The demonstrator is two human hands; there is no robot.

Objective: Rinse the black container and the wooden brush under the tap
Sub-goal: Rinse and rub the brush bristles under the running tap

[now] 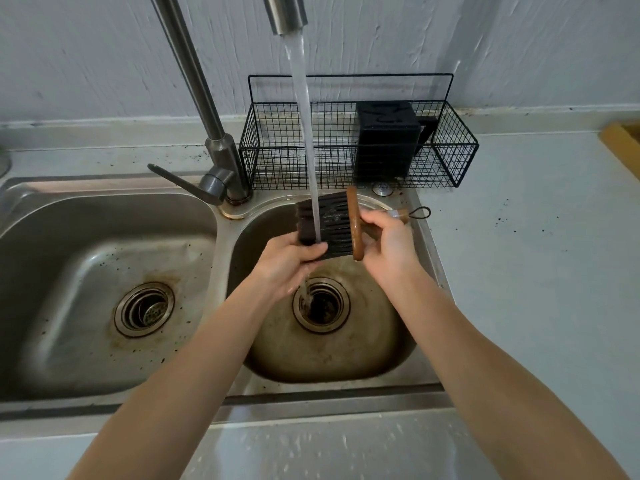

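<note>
Over the right sink basin [398,341], the wooden brush [355,225] lies sideways with its dark bristles under the tap [285,12] stream. The left hand [287,261] curls its fingers round the bristle tips; the right hand [384,237] wraps the handle, whose loop end juts past the basin's right rim. The black container [386,143] stands in the wire basket [277,157] behind the basin, well apart from both hands. The left basin [69,254] lies open beside them.
</note>
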